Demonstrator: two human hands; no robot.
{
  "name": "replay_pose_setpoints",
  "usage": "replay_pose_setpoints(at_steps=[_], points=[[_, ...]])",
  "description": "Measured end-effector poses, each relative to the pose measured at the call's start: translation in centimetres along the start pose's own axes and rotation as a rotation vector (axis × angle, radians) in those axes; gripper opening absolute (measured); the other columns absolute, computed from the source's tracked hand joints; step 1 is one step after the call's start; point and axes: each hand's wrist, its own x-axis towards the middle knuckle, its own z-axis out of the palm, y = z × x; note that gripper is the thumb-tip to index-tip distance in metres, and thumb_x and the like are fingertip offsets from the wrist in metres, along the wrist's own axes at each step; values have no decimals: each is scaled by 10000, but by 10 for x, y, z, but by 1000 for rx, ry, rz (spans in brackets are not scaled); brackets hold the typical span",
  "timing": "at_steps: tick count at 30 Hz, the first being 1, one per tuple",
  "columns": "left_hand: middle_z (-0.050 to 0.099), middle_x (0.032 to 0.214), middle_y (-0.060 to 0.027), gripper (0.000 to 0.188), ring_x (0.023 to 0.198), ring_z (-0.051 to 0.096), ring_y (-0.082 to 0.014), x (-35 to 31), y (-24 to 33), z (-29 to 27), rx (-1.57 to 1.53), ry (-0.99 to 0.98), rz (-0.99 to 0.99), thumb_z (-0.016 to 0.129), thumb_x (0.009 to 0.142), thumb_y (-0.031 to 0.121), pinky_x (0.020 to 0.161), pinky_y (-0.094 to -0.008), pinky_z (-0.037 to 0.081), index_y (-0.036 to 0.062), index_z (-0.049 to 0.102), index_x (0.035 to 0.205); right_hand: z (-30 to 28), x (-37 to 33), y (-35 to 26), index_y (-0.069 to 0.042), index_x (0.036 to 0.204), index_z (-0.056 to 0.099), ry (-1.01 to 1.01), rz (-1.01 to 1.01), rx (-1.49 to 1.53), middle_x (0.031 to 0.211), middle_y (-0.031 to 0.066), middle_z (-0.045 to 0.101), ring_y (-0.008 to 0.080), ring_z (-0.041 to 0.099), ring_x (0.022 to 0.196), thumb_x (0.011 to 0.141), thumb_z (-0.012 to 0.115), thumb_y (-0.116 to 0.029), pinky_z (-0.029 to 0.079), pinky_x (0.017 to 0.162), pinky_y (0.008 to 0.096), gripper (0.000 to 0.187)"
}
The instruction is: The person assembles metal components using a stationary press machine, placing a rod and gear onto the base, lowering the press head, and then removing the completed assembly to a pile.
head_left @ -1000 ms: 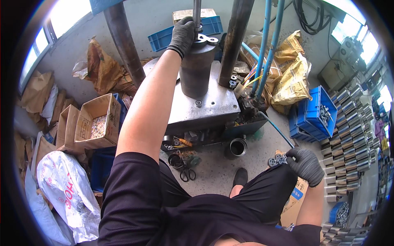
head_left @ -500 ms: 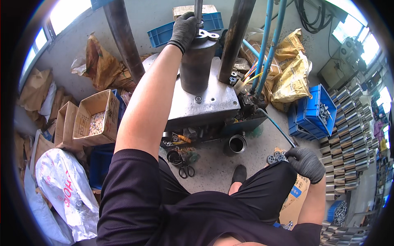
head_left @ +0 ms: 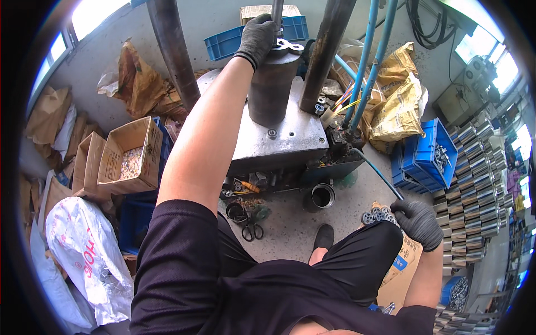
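A: Where is your left hand [head_left: 258,34]?
B: Gloved, reaching up, its fingers curled on a flat metal part [head_left: 287,46] lying atop the dark cylinder [head_left: 272,84] on the press plate [head_left: 285,139].
A: And your right hand [head_left: 417,222]?
B: Gloved, low beside your thigh, fingers bent over small metal rings [head_left: 377,215] on a cardboard box [head_left: 405,268]; whether it grips any, I cannot tell

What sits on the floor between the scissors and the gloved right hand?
In the head view, a short dark metal cup and the person's black shoe lie between the scissors and the right hand.
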Motion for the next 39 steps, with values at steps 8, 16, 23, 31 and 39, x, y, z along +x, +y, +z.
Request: replay_pose_setpoints(at_steps=[8, 16, 23, 31, 39], points=[[778, 964, -95, 342, 851, 733, -157, 4, -4, -1, 48, 2, 7, 518, 912, 104, 776, -297, 595, 0, 773, 1113, -1, 2, 4, 13, 1115, 766, 5, -7, -26, 1053, 218, 767, 375, 758, 948, 895, 704, -89, 588, 848, 431, 249], [781, 959, -98, 341, 845, 729, -155, 7, -7, -3, 34, 6, 5, 514, 920, 110, 773, -290, 588, 11, 784, 1102, 3, 2, 0, 15, 1170, 736, 113, -65, -42, 1079, 208, 761, 350, 747, 1002, 889, 693, -22, 581, 892, 410, 286], [755, 940, -85, 328, 803, 706, -155, 3, -4, 1, -49, 4, -16, 514, 916, 103, 704, -294, 576, 14, 758, 1116, -48, 96, -7, -25, 1332, 648, 726, -410, -396, 1160, 193, 726, 360, 715, 1034, 955, 677, -62, 572, 925, 448, 381], [671, 831, -47, 271, 706, 618, -131, 3, -7, 1, 9, 47, 50, 514, 934, 155, 641, -292, 537, 51, 733, 1055, -96, 225, -25, -221, 1639, 339, 833, -259, -404, 1366, 189, 631, 387, 724, 1028, 966, 698, -229, 589, 924, 480, 763], [748, 948, -188, 329, 860, 711, -377, 18, -28, -24, 901, 525, 569, 523, 1000, 308, 827, -478, 555, 58, 737, 1021, -107, 244, -30, -95, 1544, 486, 773, 2, -544, 1347, 235, 668, 394, 672, 1229, 997, 648, -581, 560, 992, 498, 750]])
